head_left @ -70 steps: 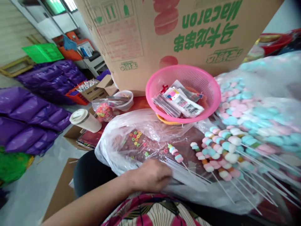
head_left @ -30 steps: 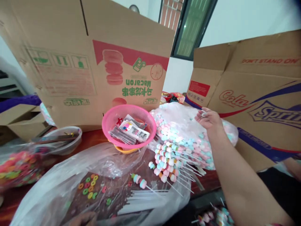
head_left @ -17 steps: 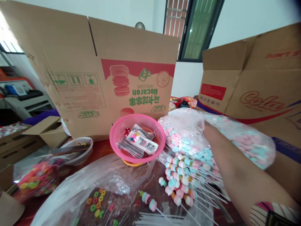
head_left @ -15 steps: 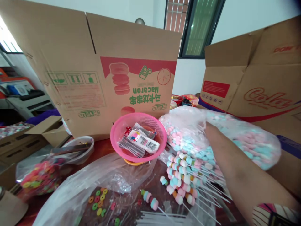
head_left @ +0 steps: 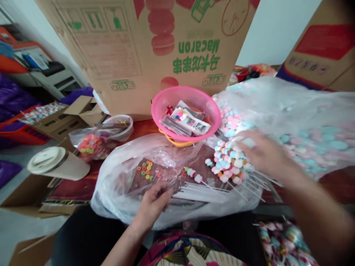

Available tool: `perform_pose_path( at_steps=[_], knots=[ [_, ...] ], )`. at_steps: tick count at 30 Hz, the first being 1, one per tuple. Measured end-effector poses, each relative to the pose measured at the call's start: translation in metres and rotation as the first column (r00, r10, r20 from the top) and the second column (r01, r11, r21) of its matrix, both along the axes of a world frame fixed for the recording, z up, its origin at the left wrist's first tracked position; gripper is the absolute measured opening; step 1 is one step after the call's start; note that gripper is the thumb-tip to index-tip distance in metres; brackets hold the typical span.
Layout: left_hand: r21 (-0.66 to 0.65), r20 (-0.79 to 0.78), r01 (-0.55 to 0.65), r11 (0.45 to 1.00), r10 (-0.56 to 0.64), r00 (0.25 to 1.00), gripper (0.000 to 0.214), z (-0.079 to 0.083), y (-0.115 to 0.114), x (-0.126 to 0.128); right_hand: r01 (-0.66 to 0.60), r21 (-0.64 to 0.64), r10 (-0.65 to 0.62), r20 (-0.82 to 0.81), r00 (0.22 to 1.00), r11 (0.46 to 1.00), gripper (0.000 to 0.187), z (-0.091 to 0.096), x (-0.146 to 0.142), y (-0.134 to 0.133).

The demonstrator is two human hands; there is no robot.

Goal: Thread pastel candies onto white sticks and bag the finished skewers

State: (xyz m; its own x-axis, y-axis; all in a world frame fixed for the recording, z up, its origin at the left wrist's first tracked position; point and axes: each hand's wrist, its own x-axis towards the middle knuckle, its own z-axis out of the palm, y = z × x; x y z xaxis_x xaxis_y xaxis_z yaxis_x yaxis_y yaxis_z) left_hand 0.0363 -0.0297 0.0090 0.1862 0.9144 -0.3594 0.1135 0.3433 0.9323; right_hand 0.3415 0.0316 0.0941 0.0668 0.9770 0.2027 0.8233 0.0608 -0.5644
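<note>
My left hand (head_left: 155, 201) is over the front of the clear plastic sheet, its fingers loosely bent with a gap at the thumb and nothing seen in them. White sticks (head_left: 194, 192) lie just right of it. My right hand (head_left: 257, 151), blurred by motion, is above the right edge of a pile of marshmallow skewers (head_left: 229, 160). Something pale shows at its fingertips, too smeared to name. A single marshmallow skewer (head_left: 194, 174) lies left of the pile. Colourful cereal rings (head_left: 144, 169) are scattered on the sheet. Behind the right hand is a large bag of pink and blue marshmallows (head_left: 313, 140).
A pink basket (head_left: 185, 92) with packets stands at the back, before a tall carton (head_left: 111, 62). At left are a lidded cup (head_left: 59, 164), a bag of rings (head_left: 93, 144) and a white bowl (head_left: 130, 127). Wrapped skewers (head_left: 285, 240) fill a box at lower right.
The view has tipped downward. My right hand has drawn back from the marshmallow bag to the skewer pile. My left hand has come into view over the plastic sheet.
</note>
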Motion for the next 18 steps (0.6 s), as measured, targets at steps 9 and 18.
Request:
perform_pose_path(
  at_steps=[9, 18],
  knots=[
    [-0.134, 0.100, -0.194, 0.972, 0.208, 0.973, 0.022, -0.023, 0.029, 0.003, -0.443, -0.155, 0.464, 0.151, 0.873, 0.883, 0.039, -0.071, -0.134, -0.040],
    [-0.114, 0.268, -0.246, 0.963, 0.268, 0.925, 0.034, -0.021, 0.027, -0.005, -0.102, -0.349, 0.278, 0.504, 0.817, 0.932, 0.030, -0.110, -0.074, -0.046]
  ],
)
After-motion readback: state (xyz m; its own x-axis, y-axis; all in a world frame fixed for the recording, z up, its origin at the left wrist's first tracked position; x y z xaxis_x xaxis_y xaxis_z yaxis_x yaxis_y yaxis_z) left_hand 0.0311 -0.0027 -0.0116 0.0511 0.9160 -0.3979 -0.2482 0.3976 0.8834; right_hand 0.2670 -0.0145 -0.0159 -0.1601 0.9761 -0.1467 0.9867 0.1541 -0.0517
